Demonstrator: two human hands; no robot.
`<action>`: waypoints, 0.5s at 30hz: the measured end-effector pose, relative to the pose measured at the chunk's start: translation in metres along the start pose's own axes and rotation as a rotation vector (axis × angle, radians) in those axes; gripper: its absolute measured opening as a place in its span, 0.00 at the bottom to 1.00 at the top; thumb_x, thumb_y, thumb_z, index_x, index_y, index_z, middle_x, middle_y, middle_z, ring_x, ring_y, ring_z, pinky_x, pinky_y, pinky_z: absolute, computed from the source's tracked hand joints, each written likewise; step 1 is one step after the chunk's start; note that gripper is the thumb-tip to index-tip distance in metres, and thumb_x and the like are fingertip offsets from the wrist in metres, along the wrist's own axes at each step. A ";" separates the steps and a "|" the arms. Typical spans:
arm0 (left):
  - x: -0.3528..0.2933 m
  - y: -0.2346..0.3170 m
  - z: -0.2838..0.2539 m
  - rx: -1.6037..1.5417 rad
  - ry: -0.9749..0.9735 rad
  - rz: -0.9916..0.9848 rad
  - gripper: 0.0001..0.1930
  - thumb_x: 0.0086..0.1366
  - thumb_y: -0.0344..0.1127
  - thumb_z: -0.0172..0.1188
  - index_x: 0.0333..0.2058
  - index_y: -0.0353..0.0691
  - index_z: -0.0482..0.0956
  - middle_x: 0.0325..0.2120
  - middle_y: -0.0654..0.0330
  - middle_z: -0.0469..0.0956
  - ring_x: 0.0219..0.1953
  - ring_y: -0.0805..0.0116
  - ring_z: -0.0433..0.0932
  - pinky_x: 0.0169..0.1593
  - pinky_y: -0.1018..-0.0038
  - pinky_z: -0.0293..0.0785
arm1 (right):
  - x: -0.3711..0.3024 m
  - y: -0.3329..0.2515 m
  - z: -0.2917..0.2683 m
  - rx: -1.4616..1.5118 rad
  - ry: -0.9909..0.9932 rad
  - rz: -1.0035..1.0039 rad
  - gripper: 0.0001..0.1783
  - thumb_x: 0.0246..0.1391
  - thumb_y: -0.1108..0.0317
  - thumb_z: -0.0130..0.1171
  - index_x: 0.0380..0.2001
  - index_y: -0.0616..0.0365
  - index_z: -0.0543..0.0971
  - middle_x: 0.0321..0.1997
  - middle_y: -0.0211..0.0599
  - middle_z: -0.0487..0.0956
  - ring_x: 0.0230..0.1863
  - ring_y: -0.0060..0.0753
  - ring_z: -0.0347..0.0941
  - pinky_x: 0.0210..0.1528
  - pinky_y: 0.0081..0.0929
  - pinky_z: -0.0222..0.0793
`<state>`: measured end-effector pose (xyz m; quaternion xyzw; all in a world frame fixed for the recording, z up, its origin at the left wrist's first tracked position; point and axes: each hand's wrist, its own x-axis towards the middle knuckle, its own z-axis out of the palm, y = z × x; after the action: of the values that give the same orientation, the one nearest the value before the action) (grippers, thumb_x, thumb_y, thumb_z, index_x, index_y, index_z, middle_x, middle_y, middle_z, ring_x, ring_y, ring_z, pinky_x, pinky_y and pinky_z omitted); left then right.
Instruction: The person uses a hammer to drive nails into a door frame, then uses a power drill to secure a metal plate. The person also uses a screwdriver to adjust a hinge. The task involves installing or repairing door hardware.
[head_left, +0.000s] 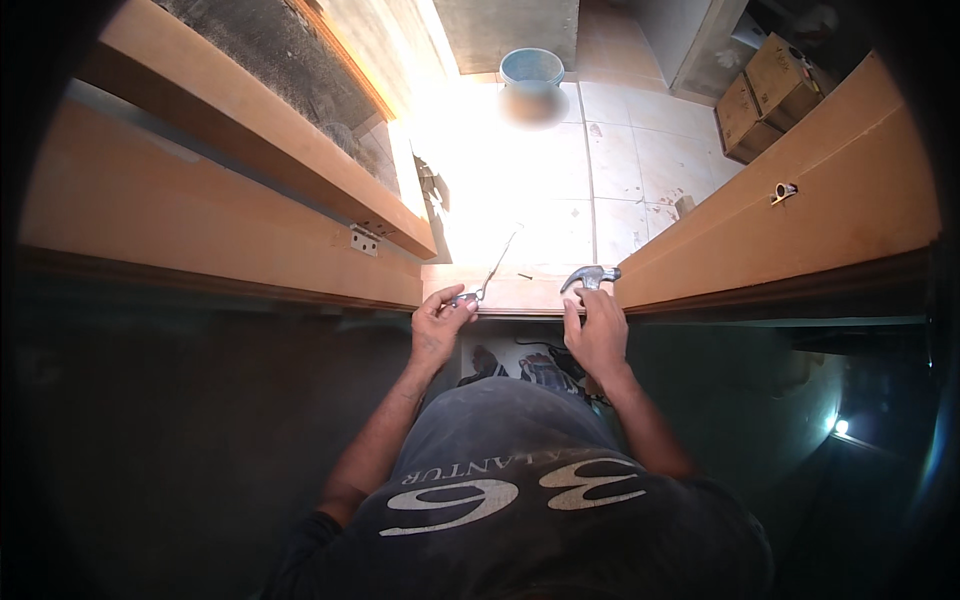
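Observation:
Between the wooden frame's sides runs a light wooden sill (545, 297), with both my hands at it. My left hand (437, 325) pinches the silver end of a thin bent metal rod (492, 268), which reaches away from me over the sill. My right hand (597, 330) is closed round a claw hammer (592, 277) close under its head. The hammer's head rests at the sill's right end or just above it; I cannot tell which. A small dark nail or screw (525, 276) lies on the sill between my hands.
To the left stands a wooden panel with a hinge (364, 239). The right frame side (800, 200) carries a small metal fitting (784, 193). Beyond are a tiled floor (620, 160), a blue bucket (532, 66) with a blurred patch before it, and cardboard boxes (765, 95).

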<state>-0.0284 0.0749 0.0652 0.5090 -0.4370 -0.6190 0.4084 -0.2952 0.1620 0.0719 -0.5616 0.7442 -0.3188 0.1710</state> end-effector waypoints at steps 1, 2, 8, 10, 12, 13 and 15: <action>0.000 0.002 -0.004 0.020 0.001 -0.036 0.20 0.68 0.23 0.70 0.56 0.26 0.77 0.42 0.50 0.85 0.42 0.69 0.85 0.48 0.74 0.87 | 0.012 -0.003 0.005 0.142 -0.051 0.044 0.18 0.63 0.62 0.64 0.49 0.66 0.82 0.44 0.52 0.82 0.48 0.57 0.80 0.51 0.49 0.75; -0.001 0.003 -0.008 0.011 0.007 -0.037 0.19 0.68 0.23 0.70 0.55 0.27 0.78 0.43 0.50 0.85 0.42 0.69 0.85 0.47 0.74 0.86 | 0.027 -0.003 0.020 0.231 -0.069 0.077 0.17 0.63 0.62 0.63 0.45 0.68 0.84 0.41 0.56 0.84 0.45 0.57 0.81 0.51 0.48 0.75; -0.013 0.013 -0.029 0.069 0.012 -0.078 0.15 0.67 0.24 0.71 0.51 0.28 0.80 0.41 0.54 0.86 0.41 0.70 0.86 0.46 0.75 0.85 | 0.132 0.010 0.100 0.309 -0.264 0.281 0.19 0.64 0.59 0.65 0.36 0.71 0.84 0.25 0.52 0.83 0.25 0.44 0.79 0.31 0.41 0.73; -0.018 0.013 -0.041 0.173 0.041 -0.093 0.16 0.68 0.25 0.71 0.52 0.28 0.80 0.38 0.55 0.86 0.38 0.73 0.85 0.42 0.78 0.83 | 0.153 -0.012 0.102 0.356 -0.409 0.502 0.21 0.66 0.59 0.65 0.30 0.71 0.81 0.18 0.46 0.80 0.15 0.35 0.74 0.17 0.37 0.66; -0.022 0.009 -0.046 0.033 0.053 -0.099 0.16 0.69 0.24 0.70 0.53 0.29 0.79 0.37 0.56 0.85 0.37 0.73 0.85 0.43 0.78 0.83 | 0.164 -0.033 0.108 0.470 -0.528 0.703 0.23 0.66 0.60 0.65 0.22 0.66 0.75 0.15 0.41 0.75 0.12 0.30 0.68 0.11 0.34 0.54; -0.023 0.009 -0.046 -0.037 0.057 -0.102 0.16 0.69 0.24 0.70 0.53 0.29 0.79 0.37 0.57 0.85 0.37 0.73 0.85 0.43 0.78 0.84 | 0.168 -0.033 0.117 0.450 -0.538 0.698 0.22 0.66 0.62 0.64 0.21 0.66 0.75 0.15 0.41 0.74 0.11 0.29 0.67 0.11 0.34 0.54; -0.021 0.011 -0.046 -0.146 0.021 -0.127 0.16 0.70 0.24 0.68 0.54 0.30 0.79 0.39 0.56 0.85 0.39 0.71 0.86 0.44 0.78 0.85 | 0.173 -0.035 0.133 0.409 -0.565 0.684 0.20 0.65 0.65 0.63 0.21 0.66 0.75 0.14 0.40 0.73 0.10 0.29 0.65 0.10 0.33 0.54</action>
<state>0.0206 0.0863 0.0770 0.5112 -0.3534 -0.6682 0.4091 -0.2421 -0.0445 0.0151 -0.3042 0.7328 -0.2191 0.5679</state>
